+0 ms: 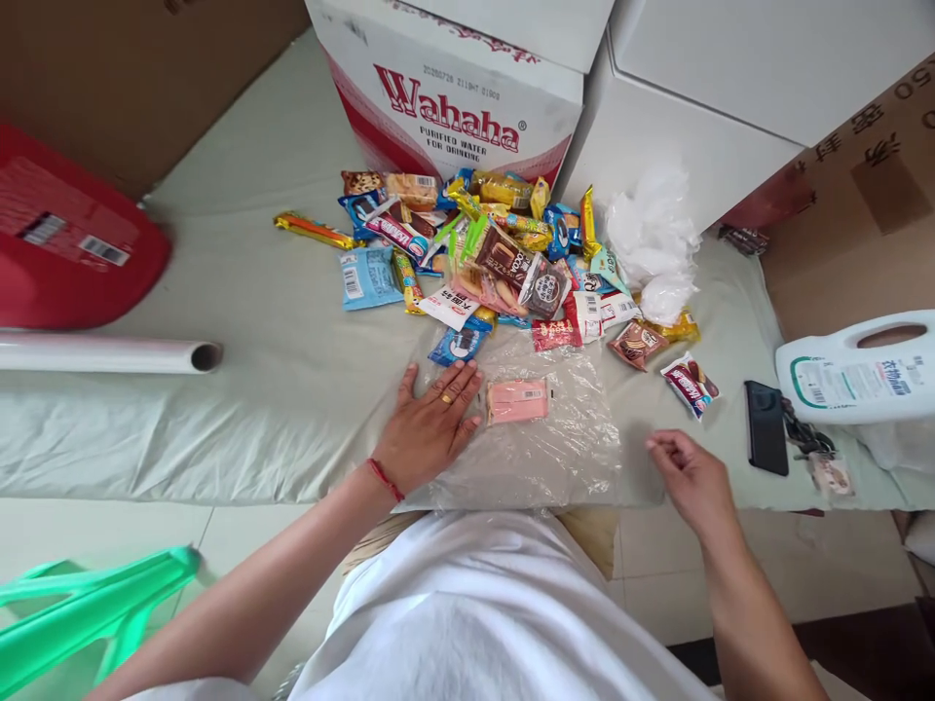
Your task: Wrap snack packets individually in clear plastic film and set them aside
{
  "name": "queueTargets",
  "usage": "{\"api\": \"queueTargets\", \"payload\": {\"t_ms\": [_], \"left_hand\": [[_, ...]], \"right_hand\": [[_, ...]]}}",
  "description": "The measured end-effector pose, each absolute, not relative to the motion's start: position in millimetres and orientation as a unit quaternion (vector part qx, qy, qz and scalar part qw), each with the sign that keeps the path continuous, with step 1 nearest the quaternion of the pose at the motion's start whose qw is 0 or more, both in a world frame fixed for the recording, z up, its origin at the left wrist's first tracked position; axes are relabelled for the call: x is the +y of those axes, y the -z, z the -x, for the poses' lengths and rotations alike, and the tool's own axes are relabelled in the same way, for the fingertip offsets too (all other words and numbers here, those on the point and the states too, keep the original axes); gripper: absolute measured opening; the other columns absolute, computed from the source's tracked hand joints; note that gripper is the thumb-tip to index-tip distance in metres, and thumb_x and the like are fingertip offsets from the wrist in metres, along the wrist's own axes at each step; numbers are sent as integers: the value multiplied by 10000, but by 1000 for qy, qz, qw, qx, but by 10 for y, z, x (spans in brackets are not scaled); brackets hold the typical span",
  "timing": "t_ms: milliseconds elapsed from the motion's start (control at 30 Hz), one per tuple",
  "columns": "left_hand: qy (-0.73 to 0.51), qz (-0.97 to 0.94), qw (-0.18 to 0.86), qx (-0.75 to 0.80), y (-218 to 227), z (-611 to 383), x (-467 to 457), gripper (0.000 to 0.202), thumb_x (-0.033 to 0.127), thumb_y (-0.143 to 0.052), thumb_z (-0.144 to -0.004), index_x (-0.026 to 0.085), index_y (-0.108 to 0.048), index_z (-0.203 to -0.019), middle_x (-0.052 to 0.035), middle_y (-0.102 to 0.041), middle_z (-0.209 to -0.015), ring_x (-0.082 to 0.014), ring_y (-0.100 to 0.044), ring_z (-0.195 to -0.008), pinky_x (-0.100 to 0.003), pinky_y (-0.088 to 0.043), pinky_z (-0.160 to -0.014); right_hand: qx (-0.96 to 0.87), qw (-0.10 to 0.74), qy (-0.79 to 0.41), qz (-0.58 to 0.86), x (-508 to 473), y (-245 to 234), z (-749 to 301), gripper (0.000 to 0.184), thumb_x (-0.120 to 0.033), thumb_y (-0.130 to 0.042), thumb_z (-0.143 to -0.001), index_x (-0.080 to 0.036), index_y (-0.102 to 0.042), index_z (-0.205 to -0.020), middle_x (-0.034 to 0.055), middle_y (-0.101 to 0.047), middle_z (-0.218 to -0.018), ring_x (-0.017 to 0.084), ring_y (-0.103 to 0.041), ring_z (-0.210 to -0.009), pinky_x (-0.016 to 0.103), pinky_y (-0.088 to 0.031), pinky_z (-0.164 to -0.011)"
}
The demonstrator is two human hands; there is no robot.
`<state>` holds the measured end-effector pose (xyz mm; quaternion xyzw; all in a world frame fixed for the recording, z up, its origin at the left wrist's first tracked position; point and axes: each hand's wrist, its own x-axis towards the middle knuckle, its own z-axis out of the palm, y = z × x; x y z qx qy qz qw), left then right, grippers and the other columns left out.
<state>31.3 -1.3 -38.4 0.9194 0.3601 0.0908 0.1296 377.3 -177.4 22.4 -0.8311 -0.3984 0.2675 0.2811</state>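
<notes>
My left hand (434,424) lies flat, fingers spread, on the left side of a clear plastic bag (577,448) spread over the cloth. A pink-wrapped snack (517,400) rests on or inside the bag, which I cannot tell, just right of those fingers. Touching distance from my left fingertips is a blue snack packet (462,341). To the right of the bag, my right hand (691,477) is closed in a loose curl, with nothing showing in it. Beyond the bag lies a heap of wrapped snacks, with a cocoa packet (504,255) on top.
A Wahaha carton (453,117) stands behind the heap. Crumpled white plastic (654,234) is at its right. Further right are a black phone (766,428) and a white detergent bottle (862,370). At left are a white tube (109,352) and a red container (73,234).
</notes>
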Motion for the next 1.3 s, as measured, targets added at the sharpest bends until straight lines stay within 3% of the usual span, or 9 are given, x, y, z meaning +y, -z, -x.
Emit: {"api": "queueTargets", "payload": {"t_ms": [200, 300, 433, 533, 600, 733, 900, 1033, 1300], "left_hand": [[-105, -922, 97, 361, 351, -282, -59, 541, 377, -318, -1075, 223, -369, -1591, -109, -406, -1629, -274, -397, -1508, -601, -109, -1273], [-129, -904, 76, 400, 343, -219, -118, 502, 345, -349, -1066, 209, -472, -1534, -117, -507, -1564, -276, -440, -1481, -554, -215, -1249], [-120, -886, 70, 443, 339, -164, -156, 520, 351, -352, -1061, 209, -451, -1551, -120, -496, -1570, -293, -450, -1473, -562, -242, -1236], [-105, -888, 79, 440, 338, -163, -140, 556, 376, -336, -1063, 214, -375, -1594, -118, -436, -1606, -291, -423, -1492, -585, -195, -1254], [-104, -891, 84, 434, 339, -166, -128, 571, 402, -333, -1064, 213, -356, -1602, -119, -419, -1614, -288, -409, -1500, -593, -171, -1263], [-97, -891, 90, 434, 349, -162, -124, 585, 446, -314, -1069, 195, -365, -1595, -112, -387, -1629, -280, -381, -1517, -604, -136, -1273], [-94, -893, 82, 433, 363, -160, -120, 578, 446, -323, -1070, 212, -363, -1597, -99, -388, -1629, -273, -369, -1524, -597, -135, -1279], [-91, -892, 85, 434, 354, -167, -113, 584, 451, -331, -1069, 207, -355, -1599, -97, -388, -1629, -275, -376, -1520, -610, -159, -1275], [-93, -888, 104, 437, 332, -163, -125, 578, 446, -322, -1069, 200, -373, -1589, -92, -371, -1638, -277, -370, -1524, -628, -159, -1273]], "right_hand": [[-737, 252, -170, 603, -903, -350, -3036, 260, -307, -515, -1034, -239, -738, -1148, 86, -754, -1095, 237, -673, -1001, 405, -564, -917], [-830, 182, -151, 506, -666, -122, -2714, 377, -236, -504, -1037, -189, -624, -1391, 112, -630, -1441, 269, -528, -1367, 506, -432, -1172], [-855, 110, -154, 484, -726, 161, -2689, 560, -229, -505, -1038, -213, -396, -1587, 98, -468, -1605, 251, -367, -1521, 547, -306, -1265], [-855, 106, -173, 478, -803, 144, -2829, 566, -275, -504, -1048, -216, -374, -1596, 107, -430, -1628, 246, -361, -1525, 540, -311, -1263], [-853, 118, -200, 467, -766, 35, -2900, 494, -305, -511, -1049, -201, -473, -1531, 116, -493, -1583, 254, -424, -1481, 514, -362, -1232], [-816, 165, -184, 523, -402, -220, -2907, 313, -292, -471, -1053, -212, -677, -1274, 107, -714, -1239, 267, -617, -1178, 457, -519, -1025], [-778, 186, -17, 600, 394, -318, -2778, 363, -259, -536, -998, -169, -661, -1326, 154, -654, -1239, 337, -509, -1161, 497, -465, -1013], [-777, 186, -15, 602, 792, -266, -2753, 297, -281, -535, -997, -167, -741, -1177, 150, -677, -1179, 339, -498, -1133, 515, -418, -1034], [-533, 547, -315, 563, 532, -387, -3100, 322, -500, -527, -991, -263, -700, -1123, 29, -726, -1094, 217, -654, -973, 363, -508, -907]]}}
